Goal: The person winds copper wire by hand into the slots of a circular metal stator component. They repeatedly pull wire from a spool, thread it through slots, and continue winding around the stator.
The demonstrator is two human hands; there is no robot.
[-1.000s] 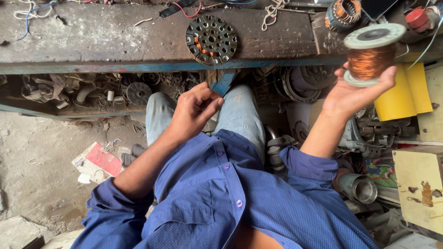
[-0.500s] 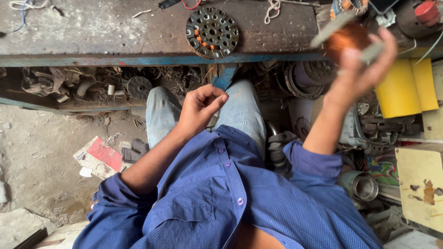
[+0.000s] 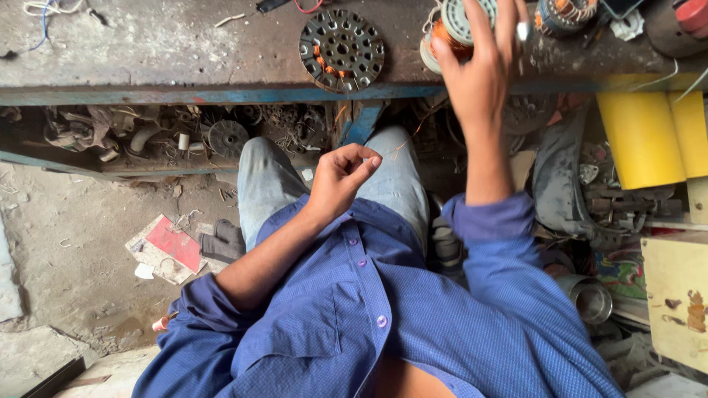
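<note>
The right hand [image 3: 479, 74] grips a spool of copper wire [image 3: 453, 26] at the workbench edge [image 3: 221, 94], while the left hand [image 3: 339, 177], nearer the lap, pinches the thin wire end [image 3: 394, 151]. The step looks like paying out wire. The slotted stator core [image 3: 341, 49] lies left of the spool, with bare bench beyond.

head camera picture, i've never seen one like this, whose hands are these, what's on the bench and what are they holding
The camera sits on a person's head and looks straight down, so you see their own blue shirt, jeans and two bare hands. They sit at a worn workbench. On the bench lies a round perforated metal disc with copper windings, probably a motor part. The right hand is raised to the bench edge and grips a spool of copper wire. The left hand hovers over the lap, fingers pinched; a thin copper strand seems to run from it toward the spool. Under the bench lies scrap metal, and a yellow roll lies to the right.
</note>
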